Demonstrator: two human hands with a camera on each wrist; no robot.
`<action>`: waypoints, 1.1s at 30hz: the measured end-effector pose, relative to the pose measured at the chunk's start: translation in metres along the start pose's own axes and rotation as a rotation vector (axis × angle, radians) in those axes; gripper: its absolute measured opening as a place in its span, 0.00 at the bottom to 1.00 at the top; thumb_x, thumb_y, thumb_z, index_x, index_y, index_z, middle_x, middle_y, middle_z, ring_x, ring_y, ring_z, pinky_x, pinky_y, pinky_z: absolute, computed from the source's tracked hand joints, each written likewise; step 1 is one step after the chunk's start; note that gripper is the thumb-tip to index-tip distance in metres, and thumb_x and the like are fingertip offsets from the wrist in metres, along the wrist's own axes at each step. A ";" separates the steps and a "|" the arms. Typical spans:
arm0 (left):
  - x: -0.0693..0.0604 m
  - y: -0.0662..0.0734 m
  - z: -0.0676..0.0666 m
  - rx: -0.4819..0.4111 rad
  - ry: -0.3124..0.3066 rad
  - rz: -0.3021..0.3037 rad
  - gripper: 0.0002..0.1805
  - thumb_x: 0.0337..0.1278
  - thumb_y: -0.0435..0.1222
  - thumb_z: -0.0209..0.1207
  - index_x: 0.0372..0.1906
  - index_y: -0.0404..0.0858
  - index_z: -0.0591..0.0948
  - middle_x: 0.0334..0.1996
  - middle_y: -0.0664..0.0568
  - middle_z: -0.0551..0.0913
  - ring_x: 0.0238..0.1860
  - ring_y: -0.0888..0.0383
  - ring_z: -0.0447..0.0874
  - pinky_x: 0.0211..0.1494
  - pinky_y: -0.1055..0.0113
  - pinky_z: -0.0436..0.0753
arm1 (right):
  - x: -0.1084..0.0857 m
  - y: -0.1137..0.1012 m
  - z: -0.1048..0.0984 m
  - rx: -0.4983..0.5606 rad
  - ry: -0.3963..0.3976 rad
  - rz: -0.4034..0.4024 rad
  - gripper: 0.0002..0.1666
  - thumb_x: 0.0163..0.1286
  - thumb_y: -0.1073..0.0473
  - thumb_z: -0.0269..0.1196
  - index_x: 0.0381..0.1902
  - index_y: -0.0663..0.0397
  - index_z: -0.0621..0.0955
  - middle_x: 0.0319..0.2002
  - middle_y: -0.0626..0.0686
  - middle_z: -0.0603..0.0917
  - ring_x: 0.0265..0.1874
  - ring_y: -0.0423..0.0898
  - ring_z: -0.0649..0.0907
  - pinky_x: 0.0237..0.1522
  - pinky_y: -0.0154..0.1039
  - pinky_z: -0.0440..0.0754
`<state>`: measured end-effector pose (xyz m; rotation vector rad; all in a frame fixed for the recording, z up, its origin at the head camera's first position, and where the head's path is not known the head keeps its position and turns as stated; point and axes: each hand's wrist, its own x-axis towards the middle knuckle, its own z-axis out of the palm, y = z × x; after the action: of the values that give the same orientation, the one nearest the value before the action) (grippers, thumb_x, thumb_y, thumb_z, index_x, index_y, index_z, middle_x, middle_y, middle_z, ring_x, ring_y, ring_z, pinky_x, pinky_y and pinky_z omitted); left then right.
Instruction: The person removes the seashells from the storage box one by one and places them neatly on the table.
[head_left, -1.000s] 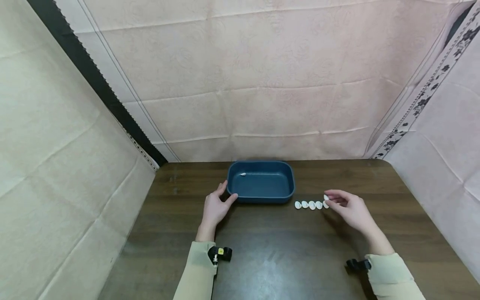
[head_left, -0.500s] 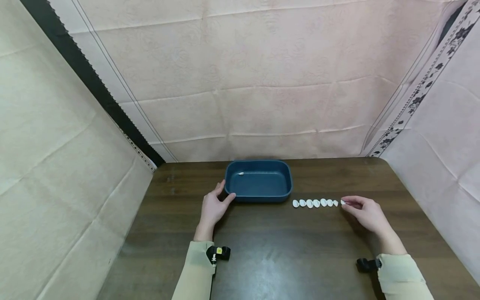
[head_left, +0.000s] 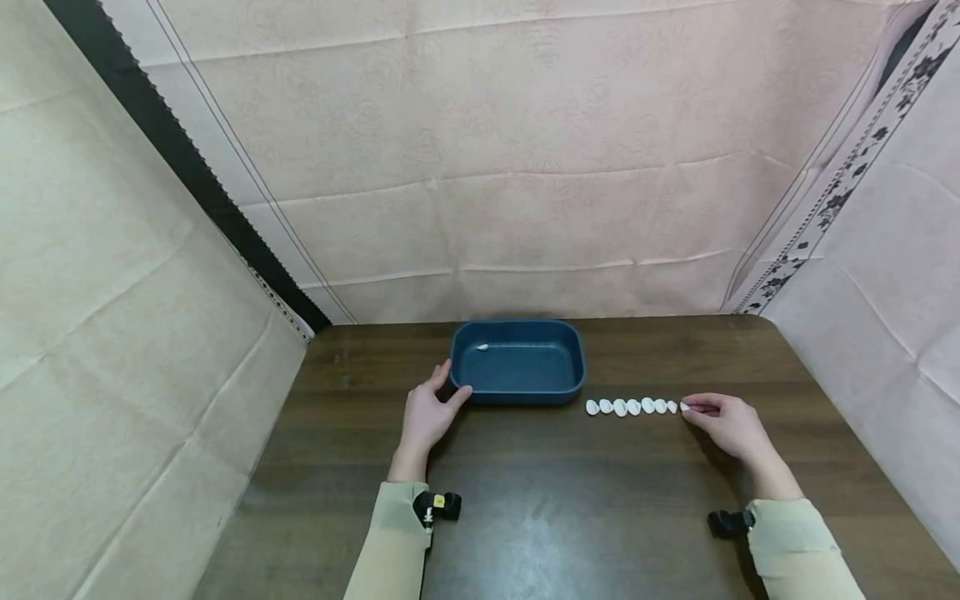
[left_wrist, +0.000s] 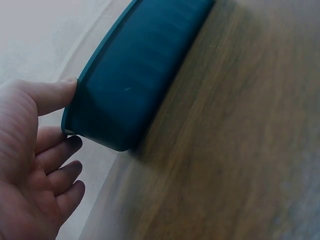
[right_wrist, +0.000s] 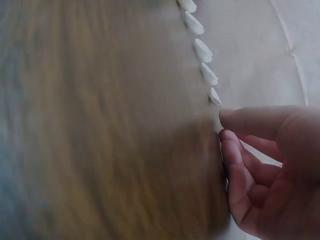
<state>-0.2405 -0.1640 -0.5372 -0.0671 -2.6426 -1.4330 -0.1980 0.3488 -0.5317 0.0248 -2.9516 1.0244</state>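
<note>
Several small white seashells (head_left: 620, 407) lie side by side in a row to the right of a blue rectangular dish (head_left: 517, 398). My right hand (head_left: 723, 422) pinches another shell (head_left: 684, 406) between thumb and fingertips, low at the row's right end; whether it touches the table is unclear. In the right wrist view the fingers hide that shell, and ridged shells (right_wrist: 203, 50) line up beyond the thumb. My left hand (head_left: 429, 418) holds the dish's near left corner, thumb on the near rim and fingers at the left side. One shell (head_left: 483, 347) rests inside the dish.
The brown wooden table (head_left: 525, 500) ends at a back edge just behind the dish. Pale cloth (head_left: 525, 167) hangs behind the table and on both sides. Black wrist cameras (head_left: 437, 506) sit on both sleeves.
My right hand has moved right with a shell and come down beside the row, whose right end now shows. Since half a second ago it has shifted very slightly left. The left hand keeps its hold.
</note>
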 end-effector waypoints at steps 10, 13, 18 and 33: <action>0.000 -0.002 0.001 0.003 -0.002 0.006 0.37 0.71 0.47 0.69 0.80 0.42 0.72 0.77 0.38 0.70 0.80 0.45 0.65 0.80 0.42 0.64 | 0.004 -0.002 0.004 -0.003 0.009 -0.002 0.15 0.73 0.58 0.72 0.49 0.63 0.89 0.39 0.55 0.92 0.39 0.49 0.89 0.42 0.48 0.82; 0.000 -0.001 -0.001 0.001 0.007 0.029 0.37 0.70 0.46 0.70 0.79 0.40 0.73 0.76 0.37 0.71 0.79 0.44 0.66 0.79 0.42 0.65 | 0.004 -0.002 0.005 -0.006 0.007 0.010 0.15 0.73 0.58 0.72 0.50 0.63 0.89 0.39 0.55 0.92 0.39 0.50 0.89 0.42 0.48 0.82; -0.001 0.001 -0.002 0.006 0.012 0.054 0.38 0.69 0.48 0.70 0.78 0.39 0.74 0.75 0.37 0.73 0.78 0.44 0.67 0.79 0.42 0.66 | 0.004 -0.003 0.006 -0.010 0.003 0.030 0.15 0.73 0.58 0.71 0.52 0.63 0.89 0.41 0.55 0.91 0.40 0.51 0.88 0.42 0.48 0.82; 0.000 0.002 -0.001 0.005 0.005 0.038 0.38 0.70 0.46 0.71 0.79 0.39 0.73 0.76 0.37 0.72 0.79 0.44 0.67 0.79 0.41 0.65 | 0.003 -0.003 0.005 -0.005 -0.003 0.043 0.16 0.73 0.59 0.72 0.52 0.65 0.88 0.41 0.57 0.91 0.40 0.52 0.88 0.42 0.49 0.82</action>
<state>-0.2401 -0.1643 -0.5353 -0.1125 -2.6263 -1.4133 -0.2011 0.3436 -0.5336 -0.0379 -2.9700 1.0234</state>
